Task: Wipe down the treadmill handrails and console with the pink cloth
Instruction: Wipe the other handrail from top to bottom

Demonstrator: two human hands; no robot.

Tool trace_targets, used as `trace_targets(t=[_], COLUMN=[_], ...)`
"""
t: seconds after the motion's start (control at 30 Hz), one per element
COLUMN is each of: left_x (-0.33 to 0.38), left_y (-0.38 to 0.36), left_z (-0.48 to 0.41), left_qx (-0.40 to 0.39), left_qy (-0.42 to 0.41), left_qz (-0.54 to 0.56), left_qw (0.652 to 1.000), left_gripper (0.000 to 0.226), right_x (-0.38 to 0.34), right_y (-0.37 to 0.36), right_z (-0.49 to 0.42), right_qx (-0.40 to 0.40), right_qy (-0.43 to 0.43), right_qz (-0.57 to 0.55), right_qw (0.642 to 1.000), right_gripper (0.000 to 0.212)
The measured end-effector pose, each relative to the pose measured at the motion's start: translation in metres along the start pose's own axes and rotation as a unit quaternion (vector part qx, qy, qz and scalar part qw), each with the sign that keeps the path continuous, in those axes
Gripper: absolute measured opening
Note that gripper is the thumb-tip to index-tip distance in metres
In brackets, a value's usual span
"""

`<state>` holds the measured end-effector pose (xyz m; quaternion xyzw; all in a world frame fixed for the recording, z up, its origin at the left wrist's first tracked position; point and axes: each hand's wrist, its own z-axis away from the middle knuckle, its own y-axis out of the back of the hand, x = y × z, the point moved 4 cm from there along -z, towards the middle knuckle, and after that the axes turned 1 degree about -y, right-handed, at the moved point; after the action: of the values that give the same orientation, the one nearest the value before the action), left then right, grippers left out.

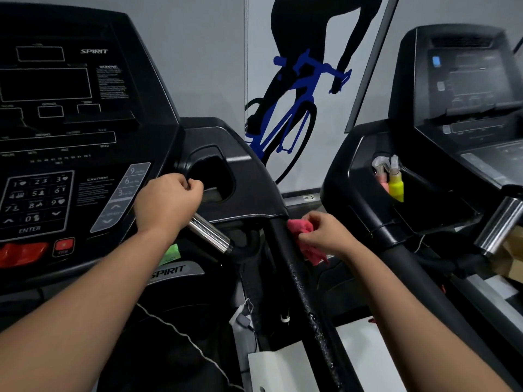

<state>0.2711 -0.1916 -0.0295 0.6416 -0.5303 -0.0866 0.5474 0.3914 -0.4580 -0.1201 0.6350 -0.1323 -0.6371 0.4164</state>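
The black treadmill console [70,137] with its keypad fills the left of the view. My right hand [325,236] grips the bunched pink cloth [304,236] against the top of the black right handrail [300,281], which runs down toward me and shows wet droplets lower on it. My left hand [169,202] is curled in a fist over the upper end of the chrome pulse grip bar [210,236], beside the console's cup holder recess [215,176]. Whether the left fingers wrap the bar is hidden.
A second treadmill [452,137] stands at the right, with a pink and a yellow spray bottle [394,182] in its cup holder. A wall with a cyclist graphic [297,94] is behind. The red stop button [63,246] sits at the console's lower edge.
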Motion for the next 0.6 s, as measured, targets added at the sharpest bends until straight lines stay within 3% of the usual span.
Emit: trace_targets(t=[0.07,0.13,0.2,0.3,0.4,0.5,0.6], left_x=[-0.001,-0.001,-0.001,0.0,0.0,0.0,0.0], left_y=[-0.001,-0.001,-0.001,-0.001,-0.001,-0.002,-0.002], left_z=[0.0,-0.001,-0.001,0.0,-0.001,-0.001,-0.001], left_qx=[0.001,0.002,0.004,0.006,0.009,0.015,0.017], left_qy=[0.003,0.005,0.004,0.002,0.001,-0.001,-0.002], left_qz=[0.0,0.0,0.0,0.002,0.002,0.0,0.0], left_qw=[1.0,1.0,1.0,1.0,1.0,1.0,1.0], left_gripper=[0.038,0.039,0.039,0.039,0.039,0.039,0.039], right_x=[-0.003,-0.002,0.0,-0.003,-0.005,0.007,0.013], right_y=[-0.008,-0.015,-0.02,-0.033,-0.037,-0.033,-0.03], right_z=[0.004,0.005,0.001,-0.005,-0.007,0.004,0.007], right_qx=[-0.013,-0.006,0.024,0.007,-0.032,-0.128,-0.122], right_qy=[-0.005,-0.002,0.019,0.025,0.049,0.019,0.018], right_qz=[-0.126,-0.19,-0.206,-0.222,-0.175,-0.168,-0.213], right_qw=[0.992,0.982,0.978,0.975,0.983,0.977,0.969], right_gripper=[0.008,0.015,0.01,0.005,0.017,0.048,0.042])
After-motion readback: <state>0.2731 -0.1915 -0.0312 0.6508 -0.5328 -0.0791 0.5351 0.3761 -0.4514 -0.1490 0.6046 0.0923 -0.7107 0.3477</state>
